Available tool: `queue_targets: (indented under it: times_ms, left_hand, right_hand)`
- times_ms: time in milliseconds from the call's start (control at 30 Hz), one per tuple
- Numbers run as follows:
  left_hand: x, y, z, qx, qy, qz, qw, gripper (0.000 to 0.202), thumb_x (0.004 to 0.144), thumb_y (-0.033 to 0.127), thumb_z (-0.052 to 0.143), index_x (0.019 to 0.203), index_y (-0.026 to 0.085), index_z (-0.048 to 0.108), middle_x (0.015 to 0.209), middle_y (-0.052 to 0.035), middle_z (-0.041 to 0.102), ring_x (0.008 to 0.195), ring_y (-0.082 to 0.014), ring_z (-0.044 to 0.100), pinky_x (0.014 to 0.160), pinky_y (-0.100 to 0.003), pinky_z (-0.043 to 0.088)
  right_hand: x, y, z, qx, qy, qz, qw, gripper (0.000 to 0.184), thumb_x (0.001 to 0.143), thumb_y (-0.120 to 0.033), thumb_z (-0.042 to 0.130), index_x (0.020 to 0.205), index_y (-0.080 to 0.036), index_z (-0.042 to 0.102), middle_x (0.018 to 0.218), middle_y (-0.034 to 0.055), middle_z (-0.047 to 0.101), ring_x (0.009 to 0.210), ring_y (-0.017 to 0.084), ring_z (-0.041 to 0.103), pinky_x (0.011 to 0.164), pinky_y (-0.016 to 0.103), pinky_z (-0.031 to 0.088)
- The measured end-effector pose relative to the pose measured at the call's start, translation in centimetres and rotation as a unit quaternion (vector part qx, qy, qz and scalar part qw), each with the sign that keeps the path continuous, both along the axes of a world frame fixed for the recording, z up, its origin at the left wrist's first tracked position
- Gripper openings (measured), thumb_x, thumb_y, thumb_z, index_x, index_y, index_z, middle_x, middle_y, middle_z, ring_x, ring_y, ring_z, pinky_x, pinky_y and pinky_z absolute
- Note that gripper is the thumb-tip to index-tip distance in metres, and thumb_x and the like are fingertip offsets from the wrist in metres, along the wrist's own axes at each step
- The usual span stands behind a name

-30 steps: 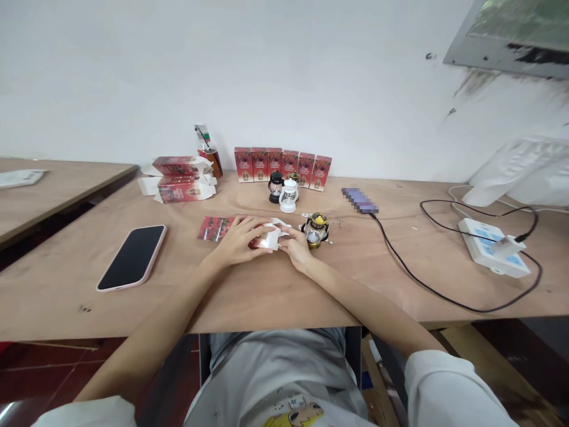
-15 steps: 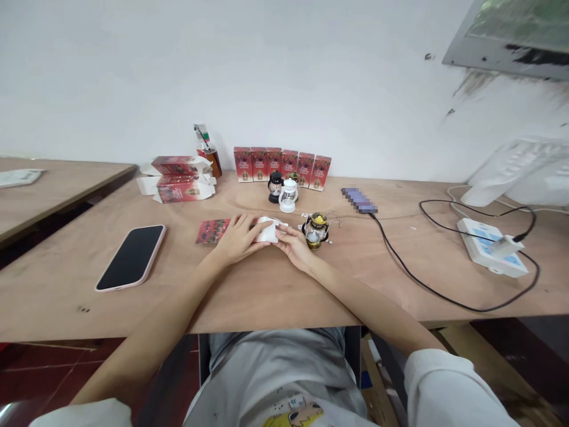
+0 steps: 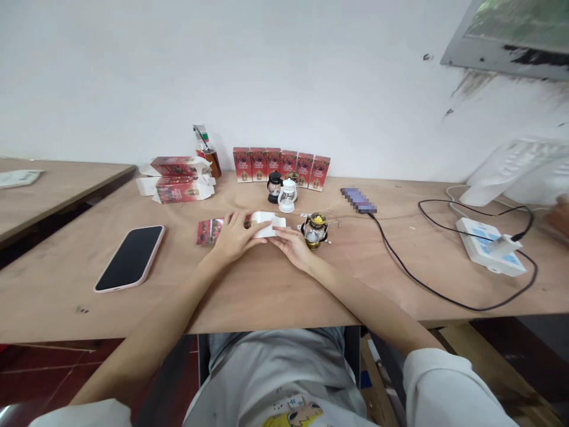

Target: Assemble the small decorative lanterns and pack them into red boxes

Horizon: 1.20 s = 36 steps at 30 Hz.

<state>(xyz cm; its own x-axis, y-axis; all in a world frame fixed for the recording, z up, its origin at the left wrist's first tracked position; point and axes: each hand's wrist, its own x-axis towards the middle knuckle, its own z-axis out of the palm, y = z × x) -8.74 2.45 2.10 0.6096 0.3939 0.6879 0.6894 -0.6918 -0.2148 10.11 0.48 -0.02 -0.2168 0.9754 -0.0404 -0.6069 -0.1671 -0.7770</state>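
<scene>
My left hand (image 3: 235,234) is closed over a small carton, whose white end flaps (image 3: 268,224) stick out to the right of my fingers. Red printed card (image 3: 208,230) shows at that hand's left, though my hand hides whether it belongs to the same carton. My right hand (image 3: 291,244) pinches the lower edge of the white flaps with its fingertips. Just right of it stands a gold-and-black mini lantern (image 3: 315,231) with a wire handle. Behind my hands are a white mini lantern (image 3: 287,196), a black one (image 3: 274,187) and a partly hidden gold one.
Several red boxes (image 3: 281,166) stand along the wall, with opened cartons (image 3: 182,187) and a bottle (image 3: 211,159) left of them. A large phone (image 3: 130,258) lies left, a smaller one (image 3: 359,200) right, cabled toward a power strip (image 3: 491,246). Another person's blurred hand (image 3: 559,216) shows far right.
The white flaps have spread wider and shifted slightly left, and my right fingers have slid to their lower edge. The red card beside my left hand looks tilted. Another hand has appeared far right.
</scene>
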Motion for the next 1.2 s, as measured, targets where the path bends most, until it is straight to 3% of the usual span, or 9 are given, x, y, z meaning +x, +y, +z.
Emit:
queue_targets:
  times_ms: [200,333,433,533,633,800,967,1200]
  left_hand:
    - [-0.2,0.0,0.3,-0.02,-0.05,0.01,0.998,0.054,0.088,0.059,0.036,0.119,0.023,0.061,0.116,-0.0169,0.053,0.096,-0.0266,0.05,0.079,-0.039,0.036]
    - [0.0,-0.1,0.4,-0.046,-0.033,0.002,0.998,0.052,0.086,0.06,0.04,0.116,0.024,0.062,0.116,-0.0158,0.055,0.097,-0.027,0.05,0.081,-0.04,0.036]
    - [0.3,-0.4,0.5,-0.048,-0.028,0.003,0.998,0.048,0.085,0.059,0.047,0.114,0.023,0.062,0.119,-0.0155,0.055,0.099,-0.0272,0.051,0.081,-0.04,0.036]
    - [0.5,-0.7,0.8,-0.035,-0.031,0.013,0.999,0.04,0.085,0.054,0.052,0.106,0.022,0.064,0.12,-0.014,0.057,0.098,-0.0269,0.052,0.08,-0.039,0.036]
    - [0.7,-0.9,0.9,-0.007,-0.023,0.002,1.0,0.031,0.084,0.048,0.055,0.095,0.02,0.064,0.119,-0.0118,0.06,0.096,-0.026,0.053,0.078,-0.038,0.035]
    - [0.7,-1.0,0.7,0.014,-0.032,-0.014,0.999,0.023,0.083,0.042,0.058,0.09,0.021,0.061,0.114,-0.0107,0.064,0.092,-0.0246,0.054,0.074,-0.038,0.037]
    - [0.6,-1.0,0.6,0.042,-0.054,-0.031,0.997,0.019,0.08,0.036,0.061,0.092,0.022,0.06,0.108,-0.0101,0.065,0.091,-0.0243,0.054,0.073,-0.037,0.039]
    - [0.4,-1.0,0.6,0.023,-0.075,-0.032,0.996,0.04,0.078,0.029,0.059,0.117,0.023,0.055,0.101,-0.0099,0.063,0.089,-0.0241,0.056,0.074,-0.037,0.041]
  right_hand:
    - [-0.3,-0.6,0.2,0.068,-0.03,0.019,0.997,0.016,0.057,-0.027,0.078,0.069,-0.019,0.071,0.087,0.0014,0.07,0.089,0.017,0.063,0.094,0.038,0.049]
    - [-0.3,-0.7,0.0,0.073,-0.054,-0.015,0.996,0.026,0.056,-0.022,0.076,0.081,-0.022,0.073,0.098,0.0011,0.069,0.092,0.018,0.062,0.09,0.039,0.05]
    - [-0.3,-0.8,-0.2,0.087,-0.08,-0.04,0.992,0.034,0.055,-0.021,0.075,0.089,-0.025,0.073,0.094,-0.0002,0.07,0.092,0.018,0.061,0.092,0.038,0.047]
    - [-0.3,-1.0,-0.1,0.126,-0.103,-0.075,0.984,0.04,0.057,-0.021,0.075,0.096,-0.027,0.072,0.095,-0.0011,0.07,0.094,0.017,0.061,0.093,0.035,0.047]
    - [-0.3,-1.2,0.2,0.172,-0.113,-0.1,0.973,0.047,0.061,-0.024,0.075,0.107,-0.029,0.067,0.109,-0.0004,0.067,0.099,0.017,0.061,0.092,0.033,0.048]
    - [-0.3,-1.7,0.6,0.221,-0.175,-0.109,0.953,0.032,0.071,-0.036,0.071,0.1,-0.024,0.068,0.114,0.0042,0.065,0.107,0.018,0.059,0.098,0.033,0.044]
    - [-0.6,-2.0,0.6,0.213,-0.189,-0.114,0.952,0.045,0.07,-0.037,0.071,0.112,-0.028,0.058,0.115,0.0028,0.062,0.097,0.015,0.061,0.09,0.031,0.049]
    - [-0.5,-1.4,0.5,0.155,-0.15,-0.126,0.968,0.042,0.073,-0.049,0.064,0.108,-0.026,0.057,0.1,0.0016,0.067,0.087,0.017,0.064,0.078,0.032,0.054]
